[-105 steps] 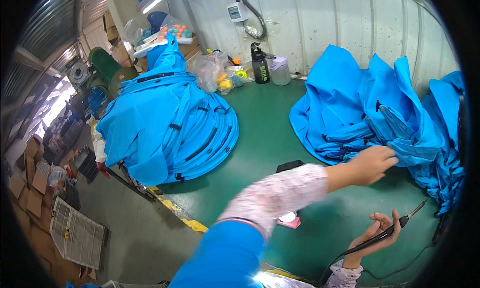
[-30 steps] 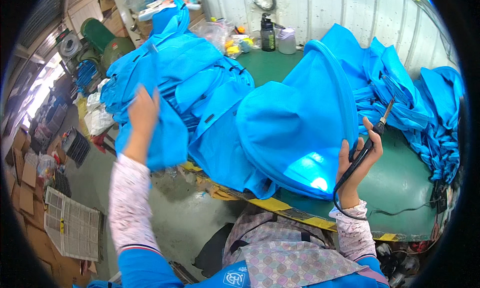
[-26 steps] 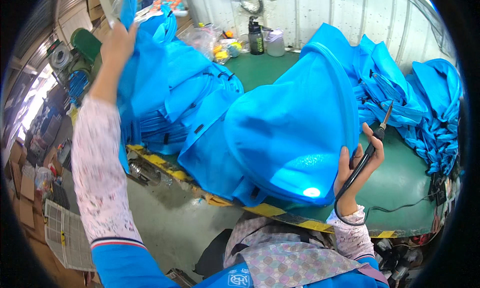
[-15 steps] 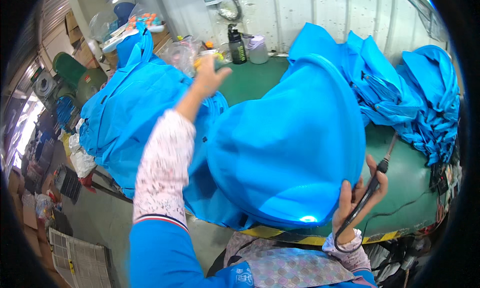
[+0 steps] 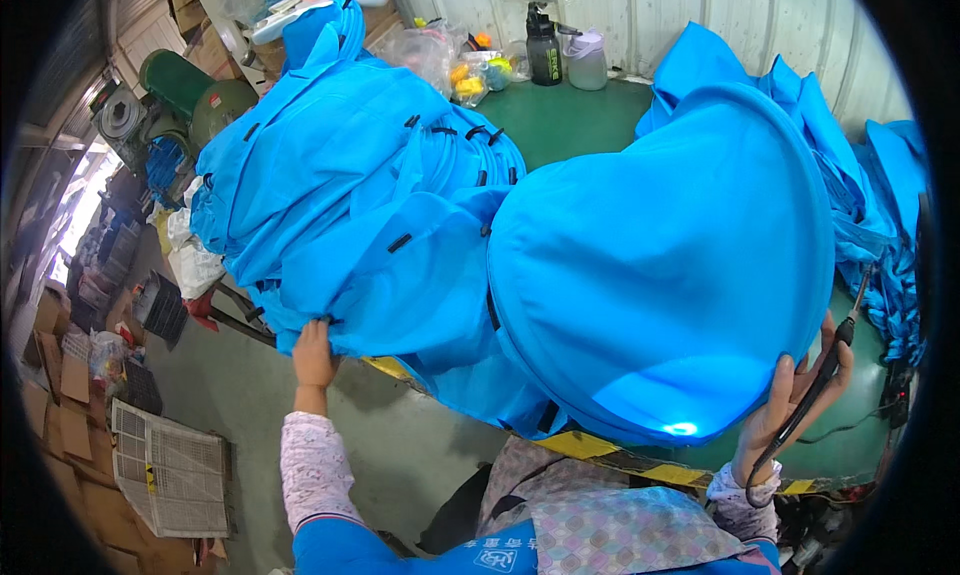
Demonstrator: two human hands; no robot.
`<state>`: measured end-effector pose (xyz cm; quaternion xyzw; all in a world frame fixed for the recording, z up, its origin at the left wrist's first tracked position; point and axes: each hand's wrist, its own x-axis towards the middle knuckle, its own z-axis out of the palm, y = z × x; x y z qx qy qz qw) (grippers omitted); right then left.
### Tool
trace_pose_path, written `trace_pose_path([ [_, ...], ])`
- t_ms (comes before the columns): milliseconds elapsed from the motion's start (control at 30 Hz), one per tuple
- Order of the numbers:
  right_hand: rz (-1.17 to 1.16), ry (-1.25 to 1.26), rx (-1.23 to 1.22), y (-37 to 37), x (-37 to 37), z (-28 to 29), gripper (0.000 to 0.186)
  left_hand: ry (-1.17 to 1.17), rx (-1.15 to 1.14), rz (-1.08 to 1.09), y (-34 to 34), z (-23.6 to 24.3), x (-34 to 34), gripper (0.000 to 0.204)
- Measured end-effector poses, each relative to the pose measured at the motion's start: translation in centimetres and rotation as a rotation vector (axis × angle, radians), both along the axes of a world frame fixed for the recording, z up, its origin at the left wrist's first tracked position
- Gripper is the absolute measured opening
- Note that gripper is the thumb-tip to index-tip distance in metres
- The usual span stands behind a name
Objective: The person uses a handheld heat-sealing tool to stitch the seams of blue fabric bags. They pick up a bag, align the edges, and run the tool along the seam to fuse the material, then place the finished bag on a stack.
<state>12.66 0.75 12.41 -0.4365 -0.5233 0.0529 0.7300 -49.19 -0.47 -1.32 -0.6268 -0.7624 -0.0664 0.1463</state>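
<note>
Cloth (image 5: pixel 430 300), bright blue and loosely creased, lies across the front of the green table (image 5: pixel 575 125) and droops over its striped edge (image 5: pixel 580 444). The left hand (image 5: pixel 315 357) has its fingers closed on the lower left border of it, out past the tabletop; a small, firm pinch right at the border should smooth the folds without dragging the blue pile (image 5: pixel 310 160) behind. Well apart from it, the right hand (image 5: pixel 800 400) grips a soldering iron (image 5: pixel 828 368), its thumb at the rim of a hooped blue panel (image 5: pixel 660 265). Whether that thumb presses the rim or merely sits beside it, I cannot tell from this angle. The rim looks springy, so steady it lightly while the left side is pulled straight. Best treat the tip as hot: it points up and away, close to the blue heap (image 5: pixel 885 195) on the right, so turn the wrist sparingly and leave the cord (image 5: pixel 753 480) slack.
</note>
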Motion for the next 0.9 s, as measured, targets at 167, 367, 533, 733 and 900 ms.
trace_pose_path([
  [167,0.014,0.023,0.063,0.2,0.1,-0.8,0.063,-0.023,0.140,-0.145,0.2,17.6,2.4,0.057],
  [367,-0.015,-0.014,0.080,0.0,0.2,-0.5,0.062,0.181,0.546,-0.042,9.1,30.0,15.3,0.059],
  [533,0.198,0.109,0.092,0.0,-0.7,0.0,0.066,0.166,0.381,-0.146,19.0,21.2,15.2,0.076],
  [733,0.223,0.260,0.143,1.1,-0.3,-0.7,0.067,-0.716,0.455,-0.648,10.2,13.5,27.2,0.013],
  [900,0.212,0.335,0.132,1.5,-0.3,-0.4,0.067,-0.857,-1.270,-0.677,-1.3,8.7,33.9,0.036],
])
